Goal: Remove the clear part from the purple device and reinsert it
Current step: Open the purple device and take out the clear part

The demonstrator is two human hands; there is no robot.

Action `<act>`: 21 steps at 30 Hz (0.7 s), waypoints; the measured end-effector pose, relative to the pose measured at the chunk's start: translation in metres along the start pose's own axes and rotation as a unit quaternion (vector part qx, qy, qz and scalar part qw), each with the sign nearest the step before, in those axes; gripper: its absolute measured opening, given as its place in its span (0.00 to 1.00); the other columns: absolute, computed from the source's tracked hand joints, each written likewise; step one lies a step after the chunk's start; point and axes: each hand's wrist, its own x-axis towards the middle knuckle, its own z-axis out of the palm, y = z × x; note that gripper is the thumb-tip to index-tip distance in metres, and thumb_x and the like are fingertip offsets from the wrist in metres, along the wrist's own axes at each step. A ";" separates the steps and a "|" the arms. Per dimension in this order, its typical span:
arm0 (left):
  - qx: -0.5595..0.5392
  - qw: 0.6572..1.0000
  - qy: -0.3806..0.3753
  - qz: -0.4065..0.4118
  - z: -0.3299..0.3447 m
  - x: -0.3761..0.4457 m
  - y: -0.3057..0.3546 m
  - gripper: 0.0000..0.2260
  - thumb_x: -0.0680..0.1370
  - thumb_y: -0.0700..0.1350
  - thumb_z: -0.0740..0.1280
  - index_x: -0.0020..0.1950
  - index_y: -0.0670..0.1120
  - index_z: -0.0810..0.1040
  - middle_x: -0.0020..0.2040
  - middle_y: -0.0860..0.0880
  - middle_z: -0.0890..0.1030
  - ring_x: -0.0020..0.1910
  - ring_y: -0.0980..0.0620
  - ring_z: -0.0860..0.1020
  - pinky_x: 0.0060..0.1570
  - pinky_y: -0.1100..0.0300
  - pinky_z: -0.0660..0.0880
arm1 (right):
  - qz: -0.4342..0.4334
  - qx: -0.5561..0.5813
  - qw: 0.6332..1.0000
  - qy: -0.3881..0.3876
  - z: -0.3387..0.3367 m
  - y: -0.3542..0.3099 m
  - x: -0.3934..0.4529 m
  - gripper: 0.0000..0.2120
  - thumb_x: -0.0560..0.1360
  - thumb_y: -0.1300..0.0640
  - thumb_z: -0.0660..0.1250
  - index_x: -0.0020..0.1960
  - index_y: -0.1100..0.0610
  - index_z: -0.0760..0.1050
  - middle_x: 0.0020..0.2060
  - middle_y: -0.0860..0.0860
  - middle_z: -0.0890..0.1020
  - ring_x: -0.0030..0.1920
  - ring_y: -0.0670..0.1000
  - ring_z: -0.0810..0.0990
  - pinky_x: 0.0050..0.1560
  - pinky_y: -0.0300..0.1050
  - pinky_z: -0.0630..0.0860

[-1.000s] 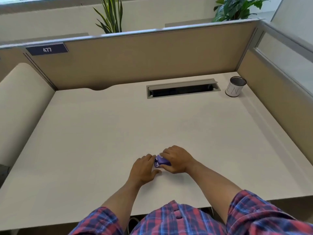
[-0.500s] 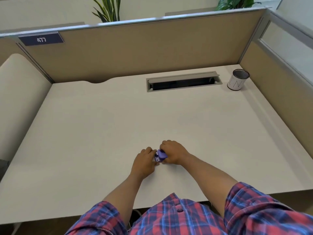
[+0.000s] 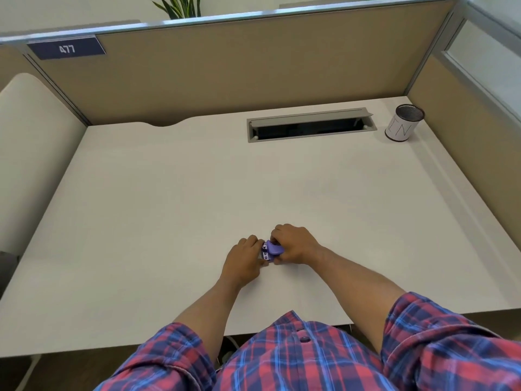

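A pale rounded panel (image 3: 31,153) stands far to the left of the purple device, beyond the bench's left edge. Up on the tan partition (image 3: 239,69) behind the bench, well to the device's far left, a dark blue sign (image 3: 66,48) reads 477. Green plant leaves (image 3: 180,7) rise behind the partition's top rail.

On the white bench (image 3: 169,207), near its front edge, the left hand (image 3: 242,259) lies just left of the device with its fingers (image 3: 253,241) curled against the device's left end, where small white and dark details show; whether they pinch anything there cannot be told. The purple device (image 3: 273,250) sits low over the bench between the two hands, touched by both. The clear part cannot be made out. The right hand (image 3: 294,245) is just right of the device, its fingers (image 3: 277,234) bent over the top and closed on the purple body.

Far behind the device and a little to its right, a grey cable slot (image 3: 310,124) with a raised flap is set into the bench. Further right of that, near the back corner, stands a white cup (image 3: 403,124) with a dark mesh rim. Plaid sleeves (image 3: 439,342) fill the foreground below the device.
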 end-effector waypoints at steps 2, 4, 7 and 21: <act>0.006 1.000 0.001 0.004 0.000 0.001 -0.001 0.19 0.78 0.53 0.70 0.65 0.46 0.75 0.58 0.48 0.77 0.53 0.45 0.75 0.47 0.52 0.73 | -0.002 0.000 1.000 0.001 -0.001 0.000 0.000 0.18 0.69 0.45 0.74 0.53 0.53 0.77 0.51 0.48 0.80 0.50 0.52 0.77 0.45 0.49 0.76; 0.009 1.000 0.004 0.008 0.002 0.001 -0.002 0.19 0.78 0.53 0.70 0.65 0.46 0.74 0.58 0.48 0.77 0.53 0.46 0.75 0.47 0.53 0.73 | -0.005 0.002 1.000 0.003 -0.002 0.001 0.001 0.18 0.68 0.44 0.74 0.53 0.53 0.77 0.51 0.48 0.80 0.50 0.52 0.78 0.44 0.48 0.75; -0.008 1.000 0.005 0.002 0.003 0.001 -0.003 0.20 0.77 0.54 0.70 0.64 0.47 0.74 0.57 0.50 0.76 0.53 0.47 0.75 0.48 0.53 0.75 | -0.009 0.005 1.000 0.003 -0.003 0.002 0.002 0.19 0.68 0.43 0.74 0.52 0.52 0.77 0.50 0.47 0.80 0.49 0.52 0.77 0.43 0.46 0.72; -0.542 0.823 -0.098 -0.142 -0.014 0.006 -0.001 0.26 0.69 0.35 0.74 0.65 0.48 0.75 0.51 0.39 0.86 0.45 0.47 0.83 0.51 0.54 0.80 | 0.000 0.038 0.999 0.006 -0.015 0.003 0.002 0.17 0.69 0.47 0.74 0.54 0.52 0.78 0.51 0.47 0.80 0.50 0.51 0.77 0.44 0.46 0.73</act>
